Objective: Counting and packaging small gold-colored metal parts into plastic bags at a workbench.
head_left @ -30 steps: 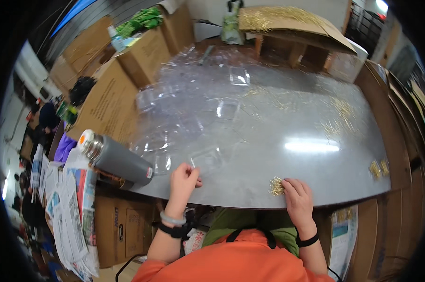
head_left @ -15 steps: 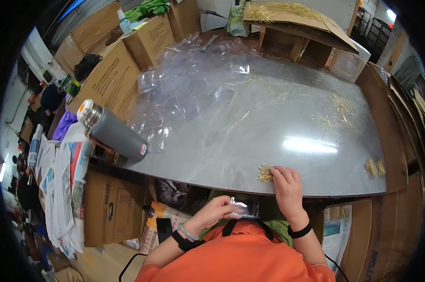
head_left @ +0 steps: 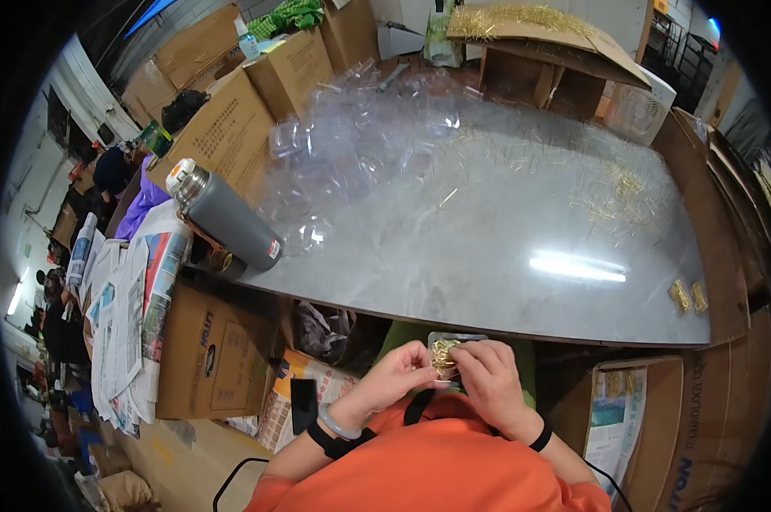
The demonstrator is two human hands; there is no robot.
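Close to my body, below the table's front edge, my left hand [head_left: 394,377] grips a small clear plastic box [head_left: 469,337]. A bundle of thin gold-coloured wire pins [head_left: 443,353] is at the box, between my two hands. The fingers of my right hand [head_left: 491,384] are closed on these pins from the right side, pressing at the opening of the box. My fingers hide part of the box and the lower pins. Two more small gold bundles [head_left: 688,296] lie at the right front corner of the table.
The grey table [head_left: 420,264] carries a heap of clear plastic boxes [head_left: 360,136] at the back left and loose gold pins [head_left: 620,192] at the right. A grey thermos [head_left: 232,222] stands at the left edge. Cartons [head_left: 219,128] and a cardboard shelf [head_left: 539,77] border the table.
My right hand has left the tabletop, bringing the gold pins down to the plastic box. My left hand, with the box, has risen slightly to meet it.
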